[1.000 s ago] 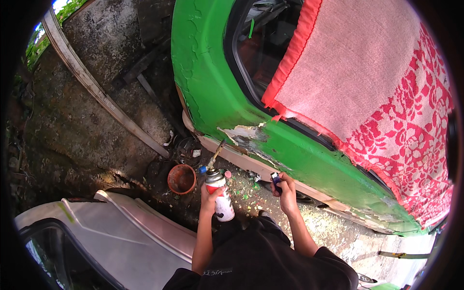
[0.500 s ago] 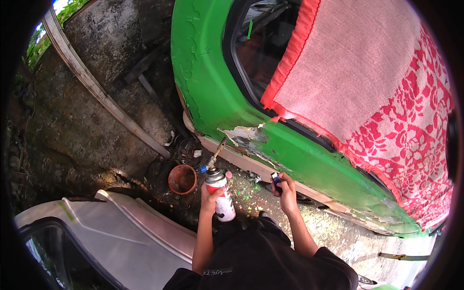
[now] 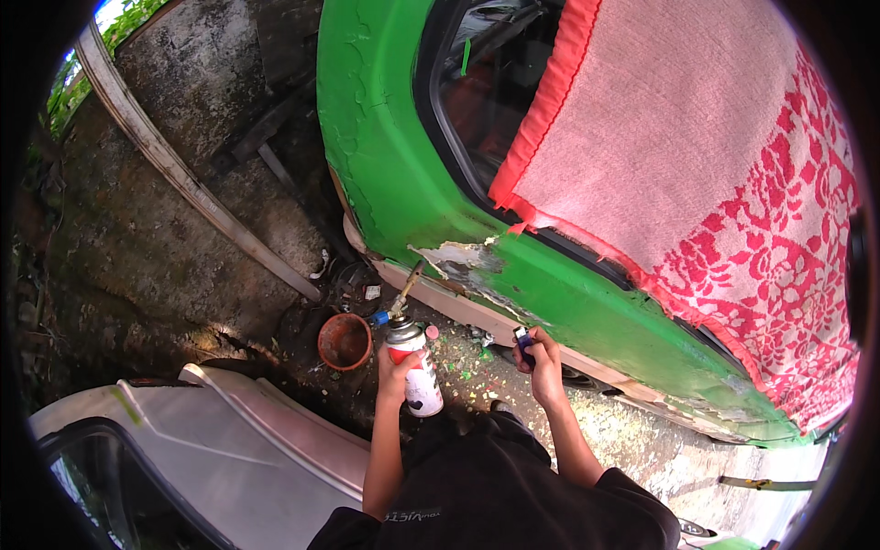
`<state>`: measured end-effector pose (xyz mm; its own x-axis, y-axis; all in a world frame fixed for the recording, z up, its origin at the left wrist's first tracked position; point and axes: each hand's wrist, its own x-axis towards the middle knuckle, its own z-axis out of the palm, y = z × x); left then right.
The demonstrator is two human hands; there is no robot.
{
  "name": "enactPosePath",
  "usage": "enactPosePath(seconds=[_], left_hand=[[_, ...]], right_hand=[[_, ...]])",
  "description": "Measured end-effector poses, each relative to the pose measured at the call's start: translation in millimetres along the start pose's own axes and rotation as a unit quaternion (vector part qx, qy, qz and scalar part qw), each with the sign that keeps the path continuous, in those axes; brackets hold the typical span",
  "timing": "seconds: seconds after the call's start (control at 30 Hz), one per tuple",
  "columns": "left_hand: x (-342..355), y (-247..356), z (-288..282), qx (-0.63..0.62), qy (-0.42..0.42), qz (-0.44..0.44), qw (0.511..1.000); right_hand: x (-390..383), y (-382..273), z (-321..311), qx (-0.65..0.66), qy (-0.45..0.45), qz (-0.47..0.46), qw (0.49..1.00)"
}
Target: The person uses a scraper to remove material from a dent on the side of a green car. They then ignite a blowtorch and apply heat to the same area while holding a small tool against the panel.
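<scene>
My left hand [image 3: 396, 374] is wrapped round a gas torch [image 3: 421, 379], a white and red canister with a blue-knobbed head and a metal nozzle. The nozzle tip points up toward the green car body [image 3: 385, 183], close to a bare patch [image 3: 463, 261] where paint has peeled; no flame shows. In my right hand [image 3: 544, 361] is a dark lighter [image 3: 524, 341] with a metal top, held upright with the thumb near it. The lighter is apart from the torch, to its right.
A red patterned towel [image 3: 660, 137] covers part of the green car. Left of my hands stands a brown pot [image 3: 346, 342] on the ground. A pale car [image 3: 211, 440] is at lower left, and a long curved strip [image 3: 174, 170] leans behind. Paint flakes litter the ground.
The torch has shifted slightly left and up along with my left hand. The right hand keeps the lighter in nearly the same place. The view has moved slightly.
</scene>
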<state>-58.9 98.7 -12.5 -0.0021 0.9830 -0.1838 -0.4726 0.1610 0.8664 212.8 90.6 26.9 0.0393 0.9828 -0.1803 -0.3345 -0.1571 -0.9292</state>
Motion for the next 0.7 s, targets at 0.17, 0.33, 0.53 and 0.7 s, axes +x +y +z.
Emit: enactPosePath(seconds=[0.17, 0.33, 0.53, 0.7], left_hand=[[0.0, -3.3, 5.9, -0.005, -0.006, 0.005, 1.0], [-8.1, 7.7, 19.6, -0.002, -0.018, 0.007, 1.0], [-16.0, 12.1, 29.1, -0.008, -0.019, 0.009, 1.0], [-17.1, 0.0, 21.4, 0.01, -0.024, 0.008, 1.0]], right_hand=[[-0.8, -2.0, 0.8, 0.005, -0.001, 0.006, 1.0], [-1.9, -5.4, 1.7, 0.009, -0.006, 0.009, 1.0], [-1.8, -0.3, -3.5, 0.019, -0.011, 0.012, 1.0], [-2.9, -3.8, -3.0, 0.004, -0.011, 0.006, 1.0]])
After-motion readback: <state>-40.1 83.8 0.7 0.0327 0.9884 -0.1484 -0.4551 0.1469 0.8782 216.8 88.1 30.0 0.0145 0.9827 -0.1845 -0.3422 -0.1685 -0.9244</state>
